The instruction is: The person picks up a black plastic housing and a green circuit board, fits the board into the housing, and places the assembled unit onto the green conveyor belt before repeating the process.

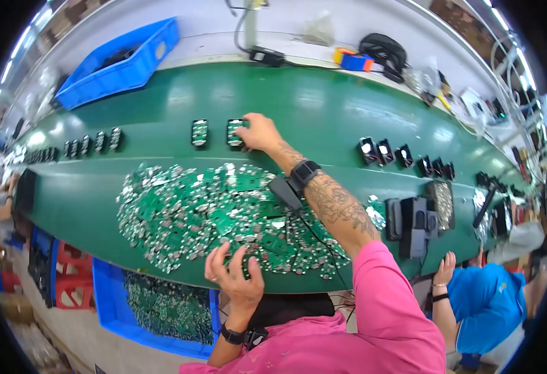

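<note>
My right hand (261, 132) reaches across the green table, its fingers on the right edge of a small black case (234, 138) with a green circuit board inside. Just left of it stands a similar case (200, 133), also with a board in it. In front of me spreads a big heap of small green circuit boards (180, 212) with shiny metal parts. Over the heap's near edge my left hand (239, 277) hovers, fingers curved and apart, with nothing clearly seen in them. A black box-shaped device with a cable (284, 192) lies beside my right forearm.
A row of filled cases (100, 139) runs leftward; black cases (404, 156) stand at the right. A blue bin (124, 62) sits at the back left, and a blue crate of boards (111, 311) below the table. Dark grey blocks (413, 227) and a person in blue (488, 305) are at the right.
</note>
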The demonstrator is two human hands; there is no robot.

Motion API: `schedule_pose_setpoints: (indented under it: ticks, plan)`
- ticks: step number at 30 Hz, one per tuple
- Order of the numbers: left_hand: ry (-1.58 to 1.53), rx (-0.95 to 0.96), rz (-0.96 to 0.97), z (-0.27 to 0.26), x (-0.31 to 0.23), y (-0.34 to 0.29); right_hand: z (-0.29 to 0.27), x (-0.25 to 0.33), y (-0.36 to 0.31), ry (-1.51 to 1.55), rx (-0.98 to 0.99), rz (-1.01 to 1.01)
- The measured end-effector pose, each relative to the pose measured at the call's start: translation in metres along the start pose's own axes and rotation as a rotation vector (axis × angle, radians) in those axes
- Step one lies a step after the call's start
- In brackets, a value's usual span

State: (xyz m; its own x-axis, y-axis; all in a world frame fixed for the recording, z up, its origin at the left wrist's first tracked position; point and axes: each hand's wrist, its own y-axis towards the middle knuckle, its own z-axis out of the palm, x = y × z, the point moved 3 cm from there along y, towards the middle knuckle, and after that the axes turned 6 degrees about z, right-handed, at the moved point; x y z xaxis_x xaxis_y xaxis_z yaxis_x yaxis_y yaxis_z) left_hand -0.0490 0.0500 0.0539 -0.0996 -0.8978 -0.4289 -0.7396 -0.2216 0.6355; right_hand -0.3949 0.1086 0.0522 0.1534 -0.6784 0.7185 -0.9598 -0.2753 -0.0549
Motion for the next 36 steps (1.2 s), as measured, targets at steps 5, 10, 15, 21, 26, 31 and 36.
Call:
schedule_pose_setpoints:
  ticks: [5, 10, 15, 21, 26, 31, 36]
  plan:
    - [-0.004, -0.011, -0.007, -0.011, 0.008, -0.005, -0.093, 0.006, -0.068, -0.857, -0.036, -0.327]
    - [-0.113, -0.019, 0.052, -0.005, -0.001, -0.005, -0.187, -0.106, -0.127, -1.225, -0.147, -0.201]
    - [-0.328, -0.073, 0.099, -0.003, 0.000, -0.012, -0.194, -0.104, -0.152, -0.969, -0.067, -0.140]
    - [-1.108, 0.391, -0.362, -0.003, -0.050, 0.004, -0.127, 0.011, -0.271, -0.422, 0.199, -0.327]
    - [-1.386, 0.676, -0.504, 0.016, -0.065, -0.002, -0.111, 0.004, -0.337, -0.063, 0.197, -0.400]
    - [-1.486, 0.641, -0.576, 0.022, -0.050, -0.014, -0.158, -0.073, -0.332, -0.654, -0.229, -0.049]
    - [-1.456, 0.620, -0.469, 0.016, -0.057, -0.007, -0.157, -0.114, -0.326, -0.748, -0.287, -0.087]
